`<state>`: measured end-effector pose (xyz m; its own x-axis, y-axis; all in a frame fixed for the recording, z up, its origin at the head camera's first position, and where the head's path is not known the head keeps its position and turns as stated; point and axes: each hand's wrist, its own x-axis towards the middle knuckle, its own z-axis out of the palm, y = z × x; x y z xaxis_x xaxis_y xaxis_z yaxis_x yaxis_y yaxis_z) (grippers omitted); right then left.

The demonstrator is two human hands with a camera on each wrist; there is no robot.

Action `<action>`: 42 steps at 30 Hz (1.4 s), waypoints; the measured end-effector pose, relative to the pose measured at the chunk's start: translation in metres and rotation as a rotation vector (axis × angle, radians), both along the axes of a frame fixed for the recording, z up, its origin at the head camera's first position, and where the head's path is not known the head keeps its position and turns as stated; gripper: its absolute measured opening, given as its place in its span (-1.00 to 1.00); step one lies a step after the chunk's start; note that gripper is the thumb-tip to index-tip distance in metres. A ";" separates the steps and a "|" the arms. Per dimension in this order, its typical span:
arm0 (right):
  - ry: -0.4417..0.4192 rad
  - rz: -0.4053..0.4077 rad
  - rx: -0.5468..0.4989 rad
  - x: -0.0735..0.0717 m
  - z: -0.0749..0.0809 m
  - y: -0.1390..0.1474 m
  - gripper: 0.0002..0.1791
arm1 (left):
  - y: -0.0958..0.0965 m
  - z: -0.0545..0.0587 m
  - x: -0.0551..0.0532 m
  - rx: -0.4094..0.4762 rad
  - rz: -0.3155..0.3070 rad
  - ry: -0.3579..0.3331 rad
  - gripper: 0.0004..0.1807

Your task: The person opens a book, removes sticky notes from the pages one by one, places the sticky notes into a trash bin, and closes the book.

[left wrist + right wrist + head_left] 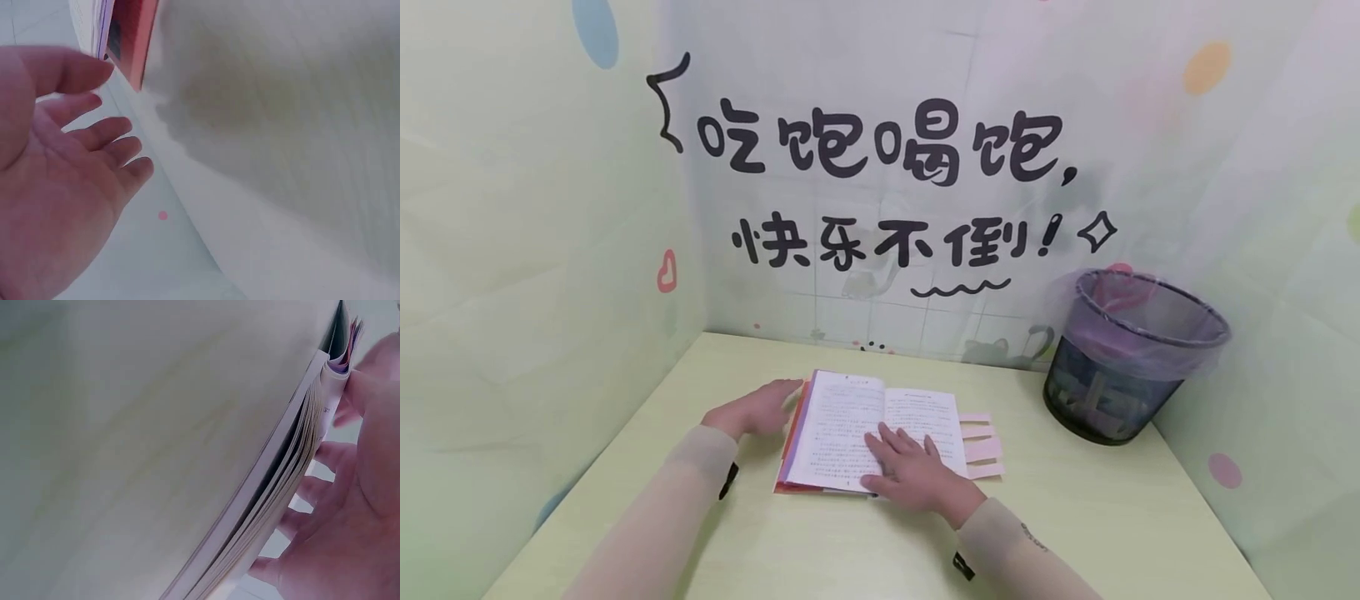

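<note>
An open book [847, 417] with printed pages lies on the table, its red-orange cover [132, 53] showing along the left edge. My right hand [917, 477] rests on the right-hand page near the fold, fingers straight and spread. From the right wrist view, the fingers of that hand [369, 487] press over the page block, whose lower edges [294, 450] face the camera. Beside the book's left edge is my left hand [758, 408], fingertips by its upper left side. The left wrist view shows this hand [69, 169] with loosely bent fingers and nothing in the palm.
Pink sticky tabs [983, 450] stick out from the book's right side. At the back right of the pale table [760, 542] stands a dark mesh waste bin [1112, 392] with a purple liner [1150, 354]. Printed wall sheets [880, 333] enclose the table at the back and sides.
</note>
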<state>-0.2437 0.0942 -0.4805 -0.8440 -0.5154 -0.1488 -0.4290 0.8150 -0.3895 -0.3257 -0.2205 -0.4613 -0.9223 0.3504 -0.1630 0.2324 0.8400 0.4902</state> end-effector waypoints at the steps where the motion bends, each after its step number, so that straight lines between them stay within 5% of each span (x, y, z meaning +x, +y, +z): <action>1: 0.002 -0.003 0.004 0.000 0.000 -0.001 -0.13 | 0.002 0.002 -0.001 0.030 -0.013 0.028 -0.31; 4: 0.004 -0.014 0.012 0.002 0.003 -0.003 -0.14 | 0.015 0.005 -0.001 0.111 -0.046 0.084 -0.28; 7: 0.006 -0.019 0.014 0.003 0.004 -0.006 -0.15 | 0.033 0.007 0.002 0.139 -0.078 0.071 -0.18; 12: 0.028 -0.015 0.047 0.002 0.004 -0.008 -0.15 | 0.064 0.009 0.010 0.094 -0.115 -0.030 0.01; 23: 0.058 0.008 0.076 0.002 -0.001 -0.007 -0.13 | 0.102 0.002 0.014 0.046 -0.268 -0.059 0.28; 35: 0.044 0.016 0.069 -0.002 -0.003 -0.004 -0.13 | 0.108 -0.001 0.018 0.027 -0.229 -0.089 0.26; 42: 0.013 0.035 -0.022 -0.008 0.001 0.011 -0.19 | 0.111 0.001 0.020 0.015 -0.194 -0.111 0.24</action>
